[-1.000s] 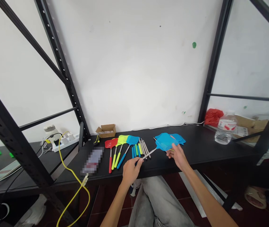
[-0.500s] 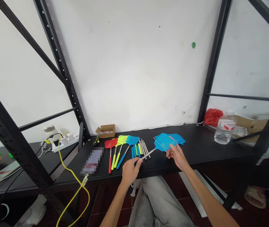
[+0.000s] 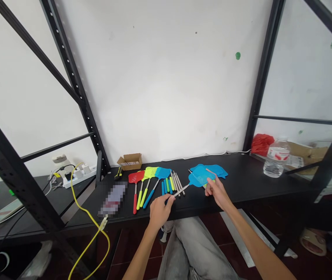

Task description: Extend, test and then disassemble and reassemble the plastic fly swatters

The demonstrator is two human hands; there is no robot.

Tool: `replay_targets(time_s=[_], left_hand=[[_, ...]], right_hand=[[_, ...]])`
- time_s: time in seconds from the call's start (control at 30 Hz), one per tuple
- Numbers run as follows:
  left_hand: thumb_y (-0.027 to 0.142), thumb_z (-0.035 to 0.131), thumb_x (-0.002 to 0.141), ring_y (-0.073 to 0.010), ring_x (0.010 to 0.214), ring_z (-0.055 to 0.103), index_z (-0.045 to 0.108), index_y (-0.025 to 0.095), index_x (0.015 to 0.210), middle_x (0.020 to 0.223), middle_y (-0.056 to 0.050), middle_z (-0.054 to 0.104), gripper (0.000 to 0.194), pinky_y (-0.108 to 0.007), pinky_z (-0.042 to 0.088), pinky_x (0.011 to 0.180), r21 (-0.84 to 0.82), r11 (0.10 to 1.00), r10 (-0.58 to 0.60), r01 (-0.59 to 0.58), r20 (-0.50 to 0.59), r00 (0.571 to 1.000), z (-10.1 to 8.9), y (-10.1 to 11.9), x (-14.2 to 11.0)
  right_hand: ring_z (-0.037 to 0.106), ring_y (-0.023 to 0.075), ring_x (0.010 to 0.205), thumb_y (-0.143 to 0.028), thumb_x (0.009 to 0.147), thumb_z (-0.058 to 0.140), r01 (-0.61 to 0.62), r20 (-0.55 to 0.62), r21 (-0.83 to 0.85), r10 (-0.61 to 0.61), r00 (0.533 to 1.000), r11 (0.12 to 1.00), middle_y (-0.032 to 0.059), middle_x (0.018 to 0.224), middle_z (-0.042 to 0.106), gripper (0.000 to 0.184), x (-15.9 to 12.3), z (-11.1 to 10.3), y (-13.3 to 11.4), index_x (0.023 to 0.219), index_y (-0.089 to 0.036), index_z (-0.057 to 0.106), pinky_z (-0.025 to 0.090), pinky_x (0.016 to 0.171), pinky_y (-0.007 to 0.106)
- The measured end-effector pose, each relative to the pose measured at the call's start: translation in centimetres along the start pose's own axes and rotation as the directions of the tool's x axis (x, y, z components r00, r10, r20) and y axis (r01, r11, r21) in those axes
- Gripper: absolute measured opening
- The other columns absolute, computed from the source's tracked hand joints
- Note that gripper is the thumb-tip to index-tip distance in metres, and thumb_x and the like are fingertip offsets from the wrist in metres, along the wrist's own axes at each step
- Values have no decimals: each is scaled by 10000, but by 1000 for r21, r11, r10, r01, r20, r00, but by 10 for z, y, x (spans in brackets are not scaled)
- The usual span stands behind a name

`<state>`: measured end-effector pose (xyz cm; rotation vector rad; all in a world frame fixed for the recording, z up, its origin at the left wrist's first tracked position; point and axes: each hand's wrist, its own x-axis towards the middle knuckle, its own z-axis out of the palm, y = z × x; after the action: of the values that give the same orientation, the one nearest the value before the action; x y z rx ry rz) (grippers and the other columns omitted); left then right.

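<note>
My left hand (image 3: 160, 210) is closed around the lower end of a metal rod that carries a blue mesh fly swatter head (image 3: 198, 177). At the right edge of this head, my right hand (image 3: 217, 191) pinches it with bent fingers. Behind it lie more blue swatter heads (image 3: 220, 171), partly covered. To the left rest fly swatters with handles on: a red one (image 3: 135, 194), two yellow-green ones (image 3: 144, 197) and a blue one (image 3: 151, 196). Between these and the held swatter are several loose blue, green and yellow handle grips (image 3: 168, 186) and bare metal rods (image 3: 178, 182).
A small cardboard box (image 3: 130, 161) and a yellow-black cutter (image 3: 118, 173) stand at the back left, near a blurred-out phone (image 3: 113, 199) on a yellow cable (image 3: 88, 210). On the right are a water bottle (image 3: 276, 157) and a red bag (image 3: 261, 145). Black shelf posts (image 3: 266, 74) flank the tabletop.
The held blue swatter has shifted very slightly left, with both hands still on it. At the far left, another person's hand has mostly withdrawn from the green object.
</note>
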<state>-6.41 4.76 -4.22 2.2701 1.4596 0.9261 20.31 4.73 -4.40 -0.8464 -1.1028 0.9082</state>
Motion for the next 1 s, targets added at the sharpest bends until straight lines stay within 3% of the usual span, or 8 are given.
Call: replay_targets(time_s=[0.5, 0.83, 0.9, 1.0], left_hand=[[546, 305, 965, -189, 673, 611, 723, 262, 984, 771, -12, 704, 506, -249, 330, 593, 9, 1000, -13, 13, 7, 1000, 0, 0, 1], [390, 390, 952, -153, 643, 561, 574, 281, 1226, 796, 15, 624, 348, -237, 387, 617, -170, 983, 77, -70, 36, 996, -8, -2, 1], [358, 367, 962, -156, 655, 561, 533, 266, 1270, 808, 5, 614, 362, -239, 399, 618, -174, 982, 77, -73, 11, 997, -14, -5, 3], [297, 364, 963, -177, 798, 606, 513, 253, 1289, 951, -33, 649, 361, -258, 434, 703, -97, 995, 20, -32, -121, 992, -28, -16, 6]], right_hand=[[409, 125, 431, -474, 907, 546, -2, 20, -56, 3, 1000, 998, -119, 466, 364, 607, 0, 0, 4, 1414, -205, 348, 413, 517, 270], [517, 160, 514, -568, 866, 554, -74, -5, -57, 73, 997, 996, -35, 564, 572, 725, 0, -2, 9, 1431, -170, 334, 433, 533, 275], [518, 158, 515, -565, 863, 557, -82, -6, -52, 82, 997, 995, -34, 570, 581, 744, 1, -3, 10, 1453, -182, 315, 437, 535, 273], [516, 152, 519, -546, 881, 543, -79, 13, -49, 79, 997, 996, -31, 572, 583, 714, 1, -4, 12, 1461, -190, 326, 439, 540, 270]])
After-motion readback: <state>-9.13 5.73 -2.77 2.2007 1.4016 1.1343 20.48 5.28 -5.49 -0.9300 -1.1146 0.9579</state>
